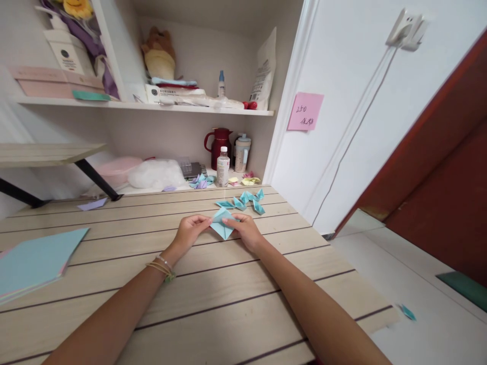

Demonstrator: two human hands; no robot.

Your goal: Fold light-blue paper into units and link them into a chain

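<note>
My left hand and my right hand both pinch a folded light-blue paper piece just above the wooden table. The left fingers grip its left corner, the right fingers its right edge. Just beyond it, several finished light-blue folded paper figures lie in a row on the table. A stack of blue paper sheets lies at the table's left edge.
Behind the table is a shelf nook with a red thermos jug, a small bottle, a lidded cup and coloured folded papers. A pink note sticks on the white wall. A blue scrap lies on the floor at right.
</note>
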